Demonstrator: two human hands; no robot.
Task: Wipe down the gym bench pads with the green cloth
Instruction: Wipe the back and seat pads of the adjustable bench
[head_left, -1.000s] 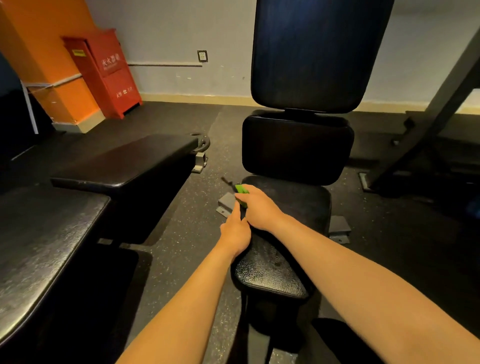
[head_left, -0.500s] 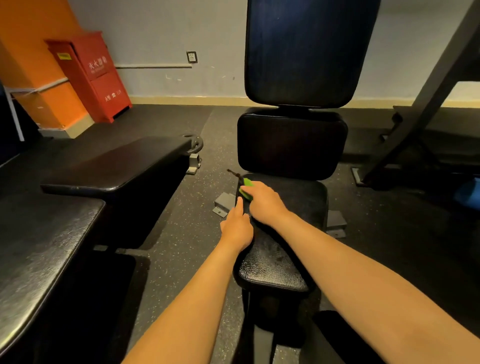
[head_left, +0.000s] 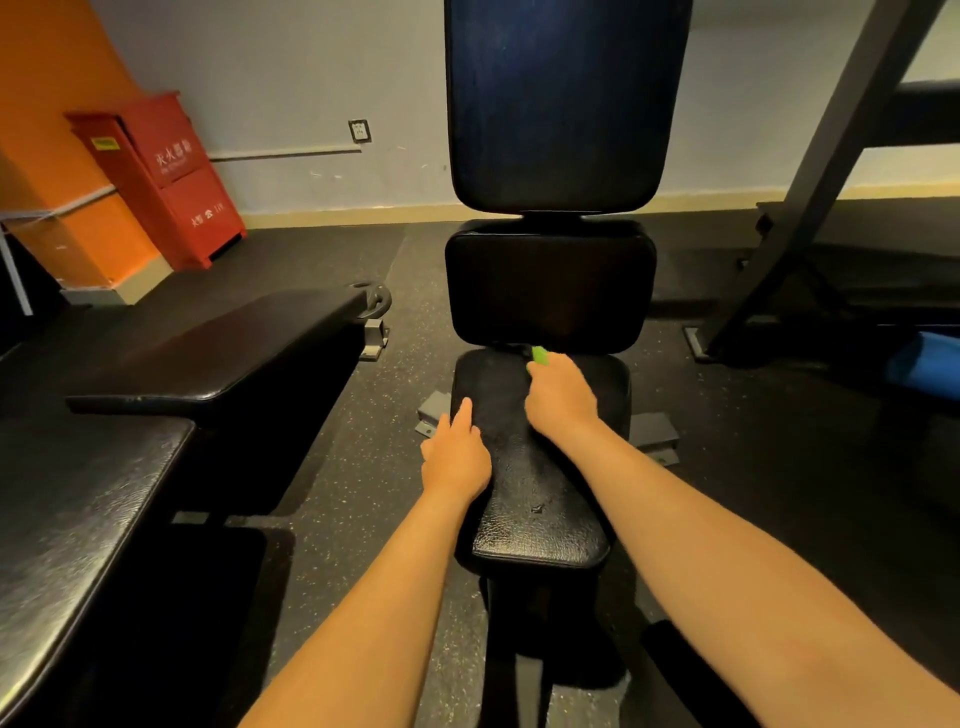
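Right hand (head_left: 561, 397): fingers curled over the cloth (head_left: 539, 356), bunching it so that only a green tip shows past the knuckles; the palm faces down, probably to put weight into the wipe.
Cloth: at the far end of the seat pad (head_left: 540, 514), just short of the gap under the lower back pad (head_left: 550, 286).
Left hand (head_left: 457, 457): holds nothing, fingers fairly straight, lying on the seat pad's left edge; likely a brace while the person leans forward.
Step in hand: wiping the seat pad, by the look of it at its far end.
Still to do, as I judge: the lower back pad and the upper back pad (head_left: 561, 104), both upright beyond the cloth.
Risk: the seam between pads may get skipped.
Nearby: a flat bench (head_left: 218, 353) on the left, well apart from both hands.
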